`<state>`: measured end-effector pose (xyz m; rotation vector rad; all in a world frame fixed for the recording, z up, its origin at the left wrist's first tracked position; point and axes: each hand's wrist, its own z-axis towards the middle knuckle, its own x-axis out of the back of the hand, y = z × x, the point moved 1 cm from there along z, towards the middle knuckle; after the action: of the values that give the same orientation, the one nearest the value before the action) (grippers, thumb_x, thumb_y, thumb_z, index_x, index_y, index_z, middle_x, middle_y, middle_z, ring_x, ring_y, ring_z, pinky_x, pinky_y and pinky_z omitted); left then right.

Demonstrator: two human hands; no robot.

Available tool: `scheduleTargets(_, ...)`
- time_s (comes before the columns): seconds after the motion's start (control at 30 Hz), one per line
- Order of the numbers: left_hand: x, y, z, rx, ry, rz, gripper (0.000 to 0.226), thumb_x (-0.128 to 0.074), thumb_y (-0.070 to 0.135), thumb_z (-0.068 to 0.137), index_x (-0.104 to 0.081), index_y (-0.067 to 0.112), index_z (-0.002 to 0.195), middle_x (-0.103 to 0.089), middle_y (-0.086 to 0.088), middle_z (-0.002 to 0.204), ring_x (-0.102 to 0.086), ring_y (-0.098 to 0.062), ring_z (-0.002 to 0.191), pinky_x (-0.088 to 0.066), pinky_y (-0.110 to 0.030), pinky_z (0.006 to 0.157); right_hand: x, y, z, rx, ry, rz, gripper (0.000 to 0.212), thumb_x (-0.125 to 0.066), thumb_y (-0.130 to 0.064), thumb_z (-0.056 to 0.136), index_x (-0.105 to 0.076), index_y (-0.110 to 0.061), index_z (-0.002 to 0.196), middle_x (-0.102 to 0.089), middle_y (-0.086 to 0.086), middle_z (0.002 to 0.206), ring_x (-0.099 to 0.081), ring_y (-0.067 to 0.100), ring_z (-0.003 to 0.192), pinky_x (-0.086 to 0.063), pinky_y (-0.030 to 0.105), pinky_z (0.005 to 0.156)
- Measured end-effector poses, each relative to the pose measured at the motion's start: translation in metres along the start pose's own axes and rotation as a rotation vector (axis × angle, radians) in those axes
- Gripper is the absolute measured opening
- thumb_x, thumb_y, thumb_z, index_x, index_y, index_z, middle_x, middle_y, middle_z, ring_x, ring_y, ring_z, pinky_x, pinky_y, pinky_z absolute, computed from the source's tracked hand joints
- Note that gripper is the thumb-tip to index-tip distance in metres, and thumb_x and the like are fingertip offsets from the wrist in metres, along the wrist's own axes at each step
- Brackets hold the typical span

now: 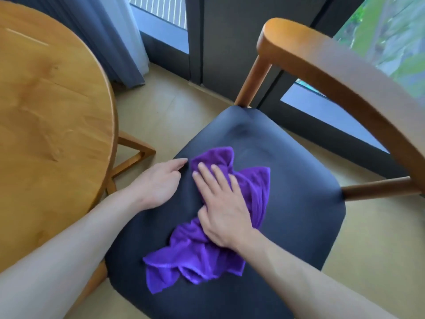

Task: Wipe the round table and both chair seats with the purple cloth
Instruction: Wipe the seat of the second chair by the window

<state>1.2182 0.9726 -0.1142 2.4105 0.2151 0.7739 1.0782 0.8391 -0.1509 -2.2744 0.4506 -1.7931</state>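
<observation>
The purple cloth (195, 252) lies crumpled on the dark chair seat (287, 185) in the middle of the view. My right hand (220, 203) lies flat on top of the cloth with straight fingers, pressing it onto the seat. My left hand (161, 180) rests on the seat's left edge, just beside the cloth, fingers loosely extended and holding nothing. The round wooden table (46, 107) fills the left side of the view.
The chair's curved wooden backrest (345, 72) arcs over the right side, with an arm rail (377, 187) at the seat's right. Wooden table legs (135, 155) stand between table and chair. Grey curtains (108, 33) and dark window frames (230, 42) close the far side; beige floor lies around.
</observation>
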Motion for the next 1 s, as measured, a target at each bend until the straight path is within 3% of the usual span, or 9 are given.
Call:
scheduleTargets(0.13, -0.014, -0.013, -0.012, 0.013, -0.039, 0.077, 0.09, -0.037, 0.002, 0.083, -0.017, 0.039, 0.163, -0.021, 0.008, 0.166, -0.025, -0.014, 0.152, -0.024, -0.027, 0.12, 0.012, 0.018, 0.011, 0.147, -0.027, -0.059, 0.074, -0.049, -0.02, 0.086, -0.036, -0.013, 0.159, -0.022, 0.005, 0.17, -0.02, 0.03, 0.156, -0.014, 0.05, 0.128)
scheduleTargets(0.23, -0.03, -0.018, -0.023, -0.04, -0.026, 0.186, 0.103, -0.038, 0.009, 0.072, 0.0, 0.04, 0.162, -0.006, 0.019, 0.165, -0.022, -0.02, 0.15, -0.027, -0.036, 0.12, 0.024, 0.03, 0.038, 0.179, -0.01, -0.134, 0.073, -0.058, -0.01, 0.083, -0.044, -0.01, 0.154, -0.032, 0.009, 0.166, -0.029, 0.033, 0.153, -0.016, 0.049, 0.125)
scheduleTargets(0.37, -0.041, -0.014, -0.023, -0.08, 0.023, 0.286, 0.102, -0.047, 0.016, 0.078, 0.011, 0.03, 0.161, 0.014, 0.019, 0.167, 0.003, -0.008, 0.15, -0.013, -0.038, 0.124, 0.052, 0.064, 0.09, -0.076, 0.101, -0.102, 0.07, -0.054, -0.003, 0.083, -0.045, -0.009, 0.152, -0.035, 0.01, 0.164, -0.031, 0.031, 0.151, -0.021, 0.048, 0.125)
scheduleTargets(0.47, -0.042, -0.017, -0.021, -0.117, 0.026, 0.37, 0.1, -0.053, 0.021, 0.086, 0.013, 0.028, 0.161, 0.018, 0.015, 0.168, 0.007, -0.014, 0.155, -0.013, -0.044, 0.127, 0.07, 0.078, 0.118, -0.316, 0.237, 0.143, 0.067, -0.055, -0.003, 0.077, -0.052, -0.008, 0.144, -0.045, 0.008, 0.156, -0.037, 0.029, 0.146, -0.025, 0.042, 0.124)
scheduleTargets(0.53, -0.037, -0.023, -0.02, -0.153, 0.027, 0.395, 0.1, -0.058, 0.028, 0.088, 0.01, 0.029, 0.162, 0.016, 0.016, 0.169, 0.006, -0.013, 0.154, -0.015, -0.045, 0.126, 0.065, 0.068, 0.12, -0.378, 0.259, 0.209, 0.073, -0.058, -0.007, 0.073, -0.052, -0.01, 0.146, -0.044, 0.005, 0.157, -0.036, 0.026, 0.146, -0.024, 0.04, 0.124)
scheduleTargets(0.7, -0.027, -0.033, -0.016, -0.186, 0.065, 0.324, 0.106, -0.073, 0.037, 0.083, -0.001, 0.042, 0.161, 0.005, 0.028, 0.168, -0.006, -0.007, 0.153, -0.023, -0.035, 0.123, 0.051, 0.041, 0.085, -0.121, 0.117, 0.21, 0.081, -0.058, -0.004, 0.066, -0.053, -0.007, 0.147, -0.043, 0.006, 0.159, -0.035, 0.026, 0.149, -0.021, 0.039, 0.126)
scheduleTargets(0.8, -0.032, -0.033, -0.017, -0.165, 0.093, 0.303, 0.109, -0.076, 0.035, 0.084, 0.0, 0.044, 0.161, 0.004, 0.027, 0.168, -0.013, -0.009, 0.153, -0.025, -0.037, 0.124, 0.042, 0.035, 0.059, 0.057, -0.008, 0.105, 0.086, -0.054, -0.007, 0.067, -0.045, -0.007, 0.153, -0.034, 0.007, 0.165, -0.028, 0.028, 0.152, -0.016, 0.037, 0.127)
scheduleTargets(0.93, -0.038, -0.037, -0.015, -0.158, 0.124, 0.275, 0.11, -0.077, 0.034, 0.085, 0.002, 0.046, 0.16, 0.003, 0.028, 0.167, -0.013, -0.01, 0.153, -0.025, -0.036, 0.124, 0.056, 0.054, 0.081, 0.169, -0.016, -0.115, 0.073, -0.065, -0.007, 0.073, -0.054, -0.004, 0.145, -0.046, 0.016, 0.156, -0.044, 0.035, 0.142, -0.029, 0.041, 0.123)
scheduleTargets(1.0, -0.04, -0.042, -0.013, -0.165, 0.123, 0.246, 0.108, -0.076, 0.036, 0.085, 0.001, 0.047, 0.16, 0.003, 0.029, 0.167, -0.013, -0.009, 0.153, -0.026, -0.036, 0.123, 0.071, 0.073, 0.104, 0.114, 0.022, -0.172, 0.063, -0.064, -0.005, 0.077, -0.058, -0.004, 0.14, -0.052, 0.015, 0.151, -0.048, 0.034, 0.138, -0.031, 0.039, 0.121)
